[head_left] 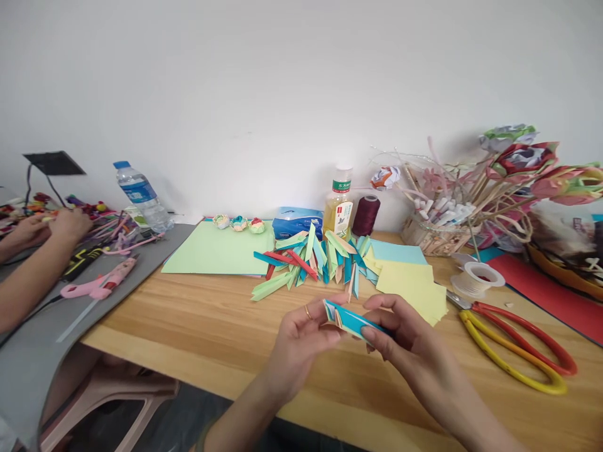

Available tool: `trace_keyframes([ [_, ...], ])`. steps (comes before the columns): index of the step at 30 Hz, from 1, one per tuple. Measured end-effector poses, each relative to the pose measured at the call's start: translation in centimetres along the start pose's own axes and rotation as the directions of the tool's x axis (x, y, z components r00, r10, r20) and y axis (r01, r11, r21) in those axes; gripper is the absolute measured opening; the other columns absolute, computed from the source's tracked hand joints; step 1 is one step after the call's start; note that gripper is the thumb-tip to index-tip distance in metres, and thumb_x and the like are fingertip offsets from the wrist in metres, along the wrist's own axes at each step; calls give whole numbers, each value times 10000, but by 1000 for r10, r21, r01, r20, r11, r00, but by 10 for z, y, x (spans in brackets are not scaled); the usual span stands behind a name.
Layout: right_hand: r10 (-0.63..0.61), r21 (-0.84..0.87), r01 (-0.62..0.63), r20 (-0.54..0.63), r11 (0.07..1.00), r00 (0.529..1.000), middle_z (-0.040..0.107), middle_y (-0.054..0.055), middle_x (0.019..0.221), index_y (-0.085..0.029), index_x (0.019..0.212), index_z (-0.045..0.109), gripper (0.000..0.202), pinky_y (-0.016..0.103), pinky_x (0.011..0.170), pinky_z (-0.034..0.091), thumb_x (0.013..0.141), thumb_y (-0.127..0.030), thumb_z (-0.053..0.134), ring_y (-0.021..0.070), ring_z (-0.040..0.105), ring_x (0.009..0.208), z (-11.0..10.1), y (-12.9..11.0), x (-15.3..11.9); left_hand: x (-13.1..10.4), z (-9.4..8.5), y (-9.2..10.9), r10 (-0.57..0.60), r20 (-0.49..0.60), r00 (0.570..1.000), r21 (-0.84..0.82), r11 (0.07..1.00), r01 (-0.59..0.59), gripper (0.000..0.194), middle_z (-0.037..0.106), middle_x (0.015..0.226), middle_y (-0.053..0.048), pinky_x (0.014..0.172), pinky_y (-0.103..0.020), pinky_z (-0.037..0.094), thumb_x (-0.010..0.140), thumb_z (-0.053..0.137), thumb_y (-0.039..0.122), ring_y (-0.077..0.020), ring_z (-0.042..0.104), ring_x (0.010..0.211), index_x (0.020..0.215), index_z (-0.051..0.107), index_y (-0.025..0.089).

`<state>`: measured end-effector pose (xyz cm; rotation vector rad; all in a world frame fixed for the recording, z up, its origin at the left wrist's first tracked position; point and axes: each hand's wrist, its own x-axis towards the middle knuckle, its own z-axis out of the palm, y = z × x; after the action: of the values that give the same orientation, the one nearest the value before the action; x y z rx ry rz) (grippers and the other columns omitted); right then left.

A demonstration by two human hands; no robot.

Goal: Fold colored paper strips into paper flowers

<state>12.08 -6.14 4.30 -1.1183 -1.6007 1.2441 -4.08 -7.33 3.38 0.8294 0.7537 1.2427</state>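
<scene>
Over the front of the wooden table, my right hand (400,336) pinches a folded blue paper strip (351,319) between thumb and fingers. The strip shows layered folds and pale edges at its left end. My left hand (301,342), with a ring on one finger, closes on that left end from the other side. Just beyond the hands lies a pile of folded paper strips (311,257) in green, blue, red and peach. Right of the pile are loose yellow paper sheets (407,285).
Scissors (513,342) and a white ribbon spool (477,279) lie at right, before a basket (436,232) of sticks and paper flowers. Behind the pile stand a drink bottle (338,204) and maroon thread (366,215). At left, a co-worker's hands (68,226) work near a pink glue gun (101,282).
</scene>
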Motion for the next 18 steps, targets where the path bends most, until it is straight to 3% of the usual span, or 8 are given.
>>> trace_keyframes([
  [3, 153, 224, -179, 127, 958, 980, 589, -9, 675, -208, 843, 493, 326, 210, 491, 354, 750, -486, 636, 106, 472, 560, 1, -3, 1, 0, -2, 3, -17, 99, 995, 154, 988, 1, 453, 661, 1056, -89, 863, -366, 458, 645, 745, 333, -247, 593, 979, 1075, 675, 212],
  [7, 313, 447, -406, 268, 797, 911, 547, -20, 645, -177, 799, 534, 351, 177, 471, 311, 673, -439, 731, 73, 438, 539, 8, -5, -1, 0, 2, 6, 44, 84, 995, 305, 950, -68, 346, 611, 1160, -100, 919, -365, 425, 711, 677, 409, -276, 516, 1124, 993, 706, 211],
  [11, 378, 537, -498, 325, 680, 867, 554, -9, 705, -173, 824, 601, 326, 154, 473, 333, 644, -389, 765, 62, 454, 564, 14, -3, -3, -2, 10, 1, -19, 94, 995, 188, 982, 1, 411, 660, 1043, -115, 754, -311, 486, 770, 613, 424, -187, 608, 840, 1109, 625, 191],
  [14, 345, 526, -462, 311, 714, 886, 554, 1, 710, -167, 815, 616, 328, 163, 452, 347, 662, -430, 738, 70, 464, 558, 15, 1, -1, 0, 12, -6, -38, 77, 996, 133, 991, 28, 388, 674, 912, -115, 599, -258, 476, 808, 563, 424, -107, 534, 596, 1071, 610, 143],
  [18, 256, 358, -353, 291, 865, 922, 584, 15, 698, -165, 774, 618, 363, 214, 491, 401, 730, -525, 635, 103, 512, 577, 12, 7, 1, 9, 11, -11, -42, 54, 998, 102, 994, 36, 378, 656, 831, -100, 474, -219, 425, 795, 561, 444, -75, 456, 496, 962, 609, 109],
])
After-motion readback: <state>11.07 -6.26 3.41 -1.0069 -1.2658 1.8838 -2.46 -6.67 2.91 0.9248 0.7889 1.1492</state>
